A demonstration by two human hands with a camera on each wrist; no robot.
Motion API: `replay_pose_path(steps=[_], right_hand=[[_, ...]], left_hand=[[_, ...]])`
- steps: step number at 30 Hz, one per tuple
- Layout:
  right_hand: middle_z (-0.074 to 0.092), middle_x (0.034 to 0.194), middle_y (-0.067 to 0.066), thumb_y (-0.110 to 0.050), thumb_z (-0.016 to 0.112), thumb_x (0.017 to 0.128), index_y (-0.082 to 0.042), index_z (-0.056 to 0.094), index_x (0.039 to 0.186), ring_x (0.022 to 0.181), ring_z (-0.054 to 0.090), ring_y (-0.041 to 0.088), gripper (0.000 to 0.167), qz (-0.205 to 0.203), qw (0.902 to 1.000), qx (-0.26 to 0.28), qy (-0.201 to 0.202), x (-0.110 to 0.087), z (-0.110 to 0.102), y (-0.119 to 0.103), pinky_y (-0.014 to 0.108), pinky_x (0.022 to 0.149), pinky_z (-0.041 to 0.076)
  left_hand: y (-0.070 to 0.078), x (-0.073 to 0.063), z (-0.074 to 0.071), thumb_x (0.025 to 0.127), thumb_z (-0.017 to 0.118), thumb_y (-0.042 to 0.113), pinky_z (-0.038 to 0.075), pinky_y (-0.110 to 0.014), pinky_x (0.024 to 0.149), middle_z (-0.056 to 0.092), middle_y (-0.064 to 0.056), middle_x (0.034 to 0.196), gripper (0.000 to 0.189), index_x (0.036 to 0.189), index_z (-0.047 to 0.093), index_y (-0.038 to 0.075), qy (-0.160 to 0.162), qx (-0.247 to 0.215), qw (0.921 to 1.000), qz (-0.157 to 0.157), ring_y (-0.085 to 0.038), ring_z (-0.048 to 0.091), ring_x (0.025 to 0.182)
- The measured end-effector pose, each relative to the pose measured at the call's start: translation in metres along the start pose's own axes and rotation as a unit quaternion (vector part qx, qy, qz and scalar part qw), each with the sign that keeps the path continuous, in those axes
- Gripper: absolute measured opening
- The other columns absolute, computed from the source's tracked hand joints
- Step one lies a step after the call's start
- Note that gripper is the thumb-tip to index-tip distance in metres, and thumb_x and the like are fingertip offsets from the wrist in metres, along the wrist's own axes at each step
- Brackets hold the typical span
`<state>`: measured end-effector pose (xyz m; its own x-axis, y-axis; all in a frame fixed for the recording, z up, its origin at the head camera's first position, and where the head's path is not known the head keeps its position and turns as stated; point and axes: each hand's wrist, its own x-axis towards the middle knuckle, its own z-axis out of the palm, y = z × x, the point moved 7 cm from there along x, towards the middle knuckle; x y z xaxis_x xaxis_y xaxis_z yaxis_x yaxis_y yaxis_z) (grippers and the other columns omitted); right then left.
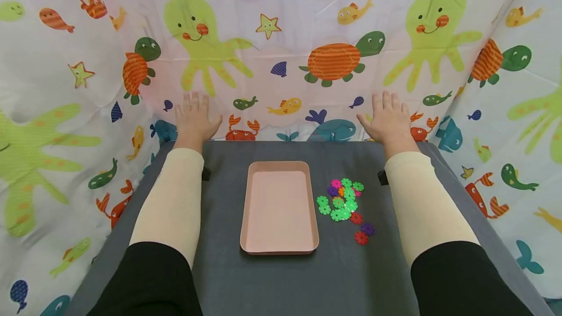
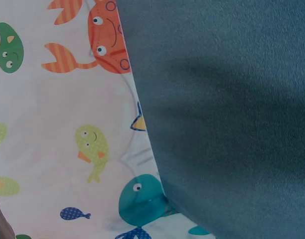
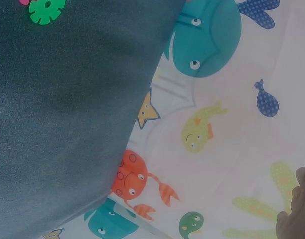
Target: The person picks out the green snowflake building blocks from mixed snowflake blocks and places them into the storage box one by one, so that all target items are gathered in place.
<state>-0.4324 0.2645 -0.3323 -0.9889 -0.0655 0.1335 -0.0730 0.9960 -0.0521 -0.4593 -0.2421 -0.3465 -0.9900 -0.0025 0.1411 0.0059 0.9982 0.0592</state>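
My left hand (image 1: pixel 194 118) is stretched past the far left part of the table with its fingers straight and spread, holding nothing. Over the far right part, my right hand (image 1: pixel 387 118) reaches out the same way, palm down and fingers extended. Between the forearms lies a shallow pink tray (image 1: pixel 281 208), its inside bare. Just right of it is a loose cluster of small notched plastic discs (image 1: pixel 349 194), mostly green, with some red, pink, purple and orange. One green disc (image 3: pixel 47 11) shows at the top of the right wrist view.
The grey table (image 1: pixel 263 282) has its far edge beneath the wrists. A white curtain (image 1: pixel 246 23) printed with sea animals hangs behind it and along both sides. Small black pieces (image 1: pixel 383 178) show at the inner side of each wrist.
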Motion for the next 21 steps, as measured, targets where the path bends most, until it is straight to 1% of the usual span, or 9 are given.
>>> replay_pose_path(steps=[5, 10, 14, 16, 18, 20, 21], right_hand=[[0.0, 0.166, 0.03, -0.062, 0.028, 0.104, -0.001, 0.003, 0.164, 0.152, -0.002, 0.049, 0.089, -0.001, 1.0, 0.009, -0.003, 0.0, -0.001, -0.001, 0.065, 0.118, 0.002], [0.001, 0.166, 0.03, -0.061, 0.029, 0.104, -0.001, 0.004, 0.164, 0.152, -0.002, 0.049, 0.088, -0.002, 0.9998, 0.017, -0.007, 0.001, -0.001, -0.001, 0.065, 0.118, 0.0], [0.003, 0.165, 0.032, -0.06, 0.031, 0.104, 0.0, 0.003, 0.164, 0.152, -0.002, 0.05, 0.089, -0.012, 0.9993, 0.034, -0.007, 0.001, 0.002, -0.004, 0.065, 0.118, 0.001], [0.007, 0.165, 0.032, -0.058, 0.036, 0.105, 0.001, 0.005, 0.164, 0.152, 0.001, 0.05, 0.088, -0.025, 0.9985, 0.048, -0.001, 0.0, 0.004, -0.009, 0.066, 0.118, 0.002], [0.013, 0.164, 0.032, -0.053, 0.043, 0.105, 0.002, 0.01, 0.163, 0.151, 0.006, 0.051, 0.086, -0.041, 0.9969, 0.066, 0.007, -0.002, 0.008, -0.015, 0.066, 0.117, 0.004], [0.019, 0.162, 0.033, -0.049, 0.049, 0.105, 0.004, 0.015, 0.162, 0.15, 0.012, 0.052, 0.085, -0.058, 0.9943, 0.089, 0.013, -0.007, 0.014, -0.019, 0.067, 0.117, 0.006], [0.022, 0.161, 0.032, -0.046, 0.052, 0.104, 0.004, 0.018, 0.161, 0.149, 0.015, 0.052, 0.083, -0.064, 0.9927, 0.101, 0.015, -0.011, 0.018, -0.021, 0.067, 0.117, 0.008]], left_hand=[[-0.001, -0.001, -0.002, 0.103, 0.033, 0.058, -0.014, -0.061, 0.116, -0.01, -0.018, 0.169, 0.085, 0.166, 0.004, 0.01, 0.001, -0.002, 1.0, -0.001, -0.039, -0.017, 0.153], [-0.002, -0.001, -0.002, 0.103, 0.034, 0.059, -0.01, -0.063, 0.117, -0.008, -0.018, 0.17, 0.085, 0.166, 0.005, 0.01, 0.003, 0.004, 1.0, 0.001, -0.039, -0.016, 0.153], [-0.001, 0.0, 0.0, 0.104, 0.035, 0.057, -0.009, -0.063, 0.117, -0.008, -0.017, 0.17, 0.084, 0.166, 0.005, 0.01, 0.001, -0.002, 0.9999, 0.011, -0.04, -0.015, 0.153], [0.002, 0.0, 0.002, 0.104, 0.037, 0.055, -0.006, -0.063, 0.118, -0.007, -0.018, 0.17, 0.083, 0.166, 0.006, 0.01, 0.002, -0.024, 0.9995, 0.023, -0.041, -0.011, 0.154], [0.004, -0.003, 0.004, 0.105, 0.041, 0.052, -0.001, -0.063, 0.118, -0.004, -0.019, 0.17, 0.082, 0.166, 0.008, 0.01, 0.006, -0.062, 0.9973, 0.039, -0.043, -0.004, 0.154], [0.009, -0.01, 0.009, 0.104, 0.044, 0.05, 0.005, -0.063, 0.119, 0.001, -0.019, 0.17, 0.081, 0.166, 0.01, 0.01, 0.008, -0.111, 0.992, 0.059, -0.043, 0.003, 0.154], [0.01, -0.016, 0.012, 0.104, 0.046, 0.05, 0.008, -0.062, 0.119, 0.002, -0.019, 0.17, 0.081, 0.166, 0.011, 0.011, 0.008, -0.141, 0.9877, 0.067, -0.042, 0.005, 0.155]])
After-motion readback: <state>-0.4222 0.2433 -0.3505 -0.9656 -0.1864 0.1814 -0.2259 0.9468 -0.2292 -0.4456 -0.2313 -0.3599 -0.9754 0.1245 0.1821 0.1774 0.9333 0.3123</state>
